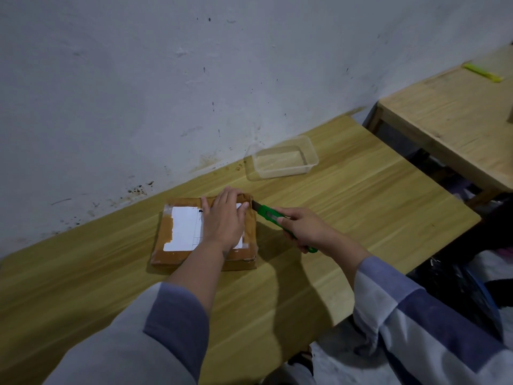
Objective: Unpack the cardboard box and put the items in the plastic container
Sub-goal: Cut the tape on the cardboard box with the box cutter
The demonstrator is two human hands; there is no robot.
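A flat cardboard box (169, 245) wrapped in brown tape, with a white label on top, lies on the wooden table (347, 218). My left hand (224, 220) presses flat on the box's right half, fingers spread. My right hand (308, 230) grips a green utility knife (270, 216); its blade tip touches the box's far right corner. The clear plastic container (281, 161) stands empty beyond the box, near the wall.
A second, lighter wooden table (449, 120) stands to the right, with a yellow-green object (483, 72) on its far end. A grey wall runs along the back. Dark bags and clutter lie on the floor at the right.
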